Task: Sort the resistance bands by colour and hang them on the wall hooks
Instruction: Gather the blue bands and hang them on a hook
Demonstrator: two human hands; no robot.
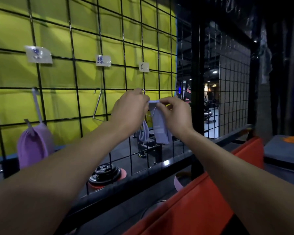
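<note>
1. We held a pale blue-purple band (160,128) up at the black wire grid (75,68) with both hands.
2. Our left hand (130,110) pinched the top of the band on one side, close to the right hook (143,91). Our right hand (174,112) pinched the other side. The band was stretched flat between them and the rest hung down.
3. We think it was just going onto that hook. We could not tell if it was on yet.
4. A second loop (145,133) of the same colour hung just behind our left hand.
5. Purple bands (33,146) were already hanging on the left hook (34,90). The middle hook (97,106) was bare.
6. One more pale strip (177,184) lay down low by the orange pad (202,206), so some sorting looked left to do.
7. The bands looked soft, flat and stretchy. The grid was thin, hard wire in squares. The hooks were shiny bent metal. Three small paper labels (103,60) sat above the hooks.
</note>
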